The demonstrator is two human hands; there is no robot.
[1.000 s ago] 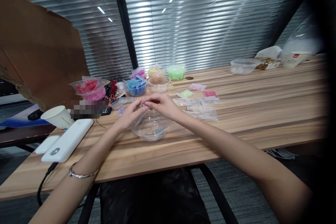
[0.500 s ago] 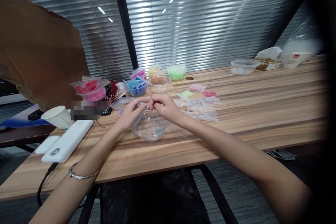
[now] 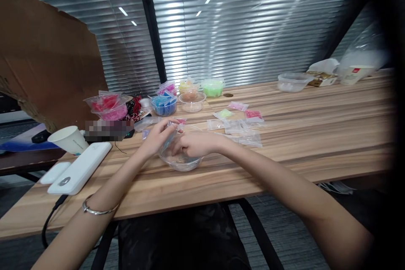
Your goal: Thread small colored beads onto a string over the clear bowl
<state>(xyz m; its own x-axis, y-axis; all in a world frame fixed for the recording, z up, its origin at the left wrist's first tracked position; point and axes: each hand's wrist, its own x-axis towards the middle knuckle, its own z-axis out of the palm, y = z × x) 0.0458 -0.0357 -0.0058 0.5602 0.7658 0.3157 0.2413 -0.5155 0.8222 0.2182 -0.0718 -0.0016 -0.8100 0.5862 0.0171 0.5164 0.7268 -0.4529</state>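
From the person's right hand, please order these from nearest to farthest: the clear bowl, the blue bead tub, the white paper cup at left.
1. clear bowl: under the right hand, touching it.
2. blue bead tub: behind, toward the blinds.
3. white paper cup: far left, by the table edge.

Clear bowl (image 3: 180,161): shallow, round, transparent plastic; stands upright on the wooden table near its front edge, directly in front of the person. Its near wall and rim are visible; the far rim is covered by the hands. Contents too faint to tell.

Small bag (image 3: 172,131): little transparent plastic pouch with a bluish tint; held above the bowl's left rim, tilted, its lower end pointing down toward the bowl. Contents too small to tell.

Left hand (image 3: 158,137): fingers pinch the upper part of the small bag.

Right hand (image 3: 194,145): lies over the bowl's right rim, fingers curled and pointing left, reaching toward the bag's lower end.
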